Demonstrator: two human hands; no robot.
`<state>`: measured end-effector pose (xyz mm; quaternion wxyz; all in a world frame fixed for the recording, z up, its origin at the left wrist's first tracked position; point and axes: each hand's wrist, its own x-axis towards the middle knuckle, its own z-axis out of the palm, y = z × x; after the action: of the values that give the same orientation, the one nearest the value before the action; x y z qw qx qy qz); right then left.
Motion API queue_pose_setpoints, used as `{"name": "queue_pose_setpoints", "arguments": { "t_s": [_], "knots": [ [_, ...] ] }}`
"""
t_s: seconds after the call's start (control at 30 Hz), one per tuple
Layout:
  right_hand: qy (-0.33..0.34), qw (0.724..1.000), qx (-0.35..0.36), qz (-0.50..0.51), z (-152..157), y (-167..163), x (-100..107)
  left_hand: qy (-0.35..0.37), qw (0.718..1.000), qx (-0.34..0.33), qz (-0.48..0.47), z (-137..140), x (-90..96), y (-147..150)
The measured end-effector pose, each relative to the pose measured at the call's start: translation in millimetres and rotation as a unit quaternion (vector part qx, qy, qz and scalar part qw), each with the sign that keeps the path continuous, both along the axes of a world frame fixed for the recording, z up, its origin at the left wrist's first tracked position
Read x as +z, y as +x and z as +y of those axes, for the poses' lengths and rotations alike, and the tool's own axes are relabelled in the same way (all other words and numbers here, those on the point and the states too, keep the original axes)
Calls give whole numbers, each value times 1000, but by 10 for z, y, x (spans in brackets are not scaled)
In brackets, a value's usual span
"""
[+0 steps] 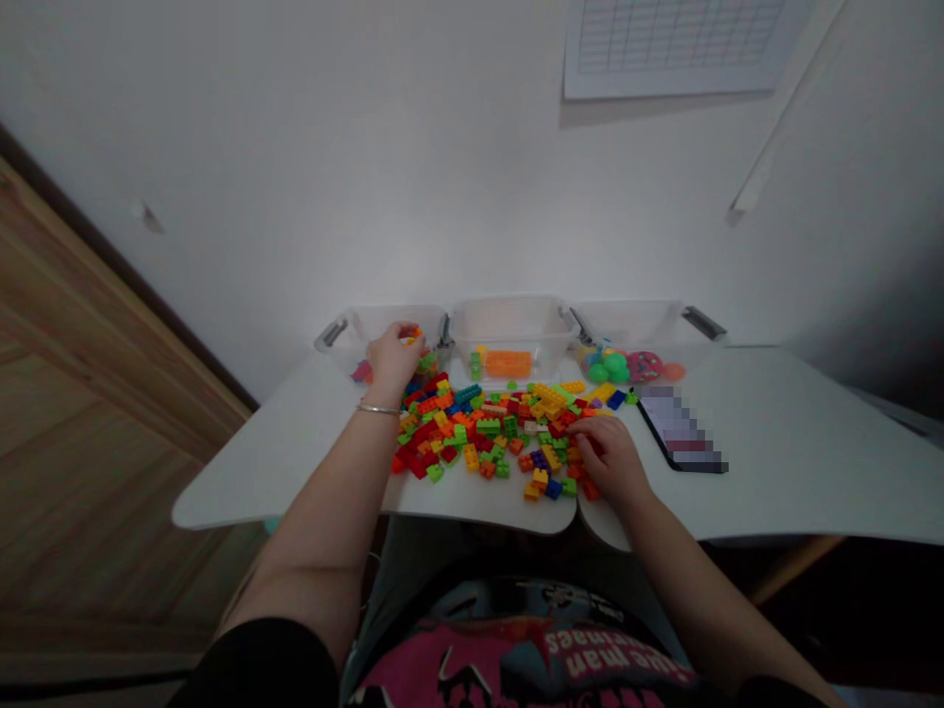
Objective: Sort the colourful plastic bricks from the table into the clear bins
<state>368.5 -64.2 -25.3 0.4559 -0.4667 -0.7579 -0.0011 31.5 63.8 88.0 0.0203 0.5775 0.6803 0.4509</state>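
My left hand is raised over the left clear bin, its fingers pinched on an orange toy brick. Below and to the right of it, a loose pile of colourful toy bricks spreads across the white table. At the right edge of this pile, my right hand rests low, fingertips among red and orange bricks. A gap shows between its thumb and fingers, and I see no brick held there. Some bricks beneath the right hand are hidden.
The middle clear bin holds orange and green pieces. Green balls and a pink patterned ball sit in the right clear bin. A phone lies right of the pile. Behind the bins rises a white wall. The table's front edge is near my body.
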Motion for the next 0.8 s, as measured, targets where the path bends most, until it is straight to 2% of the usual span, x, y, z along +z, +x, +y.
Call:
{"name": "queue_pose_setpoints", "arguments": {
  "t_s": [0.1,0.27,0.43,0.6,0.8],
  "knots": [
    [-1,1000,0,0,2,0,-1,-88,994,26,51,17,28,15],
    [-10,1000,-1,4,-4,0,1,-129,983,58,114,39,17,56],
    [-19,1000,-2,8,-12,-1,5,-169,974,69,134,53,59,81],
    [-20,1000,-1,6,-7,5,-4,-174,974,71,123,40,81,119],
    [-15,1000,3,7,0,11,-14,-156,977,73,126,16,13,166]
  ]
}}
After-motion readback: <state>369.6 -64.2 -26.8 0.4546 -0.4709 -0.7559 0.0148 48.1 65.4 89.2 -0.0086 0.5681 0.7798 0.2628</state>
